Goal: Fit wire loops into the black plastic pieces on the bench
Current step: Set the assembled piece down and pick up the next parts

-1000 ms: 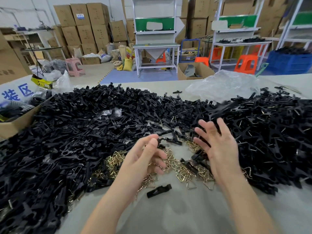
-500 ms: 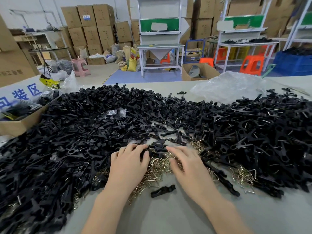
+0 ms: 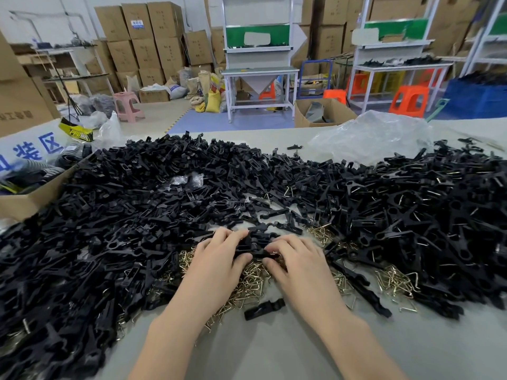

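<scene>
Lying nearest on the bare bench is a lone piece, black and flat, sitting between the two forearms and touching neither. Just beyond it the loops are spreading in a brassy heap under and around the wrists. The left hand and right hand are hanging palm-down over that heap, close together. Both are pinching a clump of black pieces between them. The left fingers are curling over its top with the thumb tucking under its near edge, and the right fingertips and thumb are closing on its right end. Whether a loop is sitting in the clump I cannot tell.

Around the hands the pile of black pieces is wrapping left, behind and right. On the right side, bits of wire are glinting among the pieces. A box is butting against the pile's left edge. A bag of clear plastic is lying crumpled behind the pile on the right. Past the bench a pink stool, a white table and stacked cartons are standing on the floor.
</scene>
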### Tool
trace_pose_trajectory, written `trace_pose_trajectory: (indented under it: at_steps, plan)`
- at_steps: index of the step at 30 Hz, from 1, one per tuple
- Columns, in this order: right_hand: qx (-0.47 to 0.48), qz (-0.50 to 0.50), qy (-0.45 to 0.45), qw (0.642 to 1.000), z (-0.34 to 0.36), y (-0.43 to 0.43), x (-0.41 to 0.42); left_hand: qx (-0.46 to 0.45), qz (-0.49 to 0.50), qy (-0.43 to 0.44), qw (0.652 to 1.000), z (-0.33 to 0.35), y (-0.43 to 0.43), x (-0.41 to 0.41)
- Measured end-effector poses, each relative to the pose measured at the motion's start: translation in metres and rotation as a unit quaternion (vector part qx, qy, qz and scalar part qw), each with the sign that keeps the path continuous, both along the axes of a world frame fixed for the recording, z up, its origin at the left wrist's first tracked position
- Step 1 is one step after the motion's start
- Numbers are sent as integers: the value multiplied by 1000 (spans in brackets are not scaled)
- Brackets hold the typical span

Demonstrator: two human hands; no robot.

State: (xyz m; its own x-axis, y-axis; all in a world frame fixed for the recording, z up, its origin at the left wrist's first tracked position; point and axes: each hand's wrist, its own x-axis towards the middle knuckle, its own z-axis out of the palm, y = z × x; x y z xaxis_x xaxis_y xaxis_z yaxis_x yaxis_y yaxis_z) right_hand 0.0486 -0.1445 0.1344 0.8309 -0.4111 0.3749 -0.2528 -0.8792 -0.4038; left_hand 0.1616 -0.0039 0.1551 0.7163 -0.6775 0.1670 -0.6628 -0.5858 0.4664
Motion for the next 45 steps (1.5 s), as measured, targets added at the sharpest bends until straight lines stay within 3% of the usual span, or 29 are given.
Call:
trace_pose_trajectory:
  at_steps: [3,6,10,13,24,32,35,40,45]
  plan:
    - [24,7,-23,999,1,-1,0,-29,-17,1,999,0,2,-3]
    - [117,11,-77,990,6,-3,-3,-83,-21,-8,996,2,1,-8]
    - [341,55,-158,925,18,0,-7,-153,-2,0,988,7,-1,-16]
    - [418,68,-188,886,23,0,-8,-184,-1,27,983,10,-2,-21]
    - [530,24,-261,806,28,-7,-8,-192,64,13,979,10,-3,-23]
    - [543,90,-236,801,24,-4,-7,-226,116,-55,966,12,-3,-24]
    - [547,92,-249,794,29,-2,-8,-297,91,40,950,17,-5,-27]
    - [594,101,-246,760,31,-4,-8,-398,13,216,891,22,-16,-41]
    - [587,117,-232,767,30,-2,-7,-398,-11,251,882,20,-21,-47]
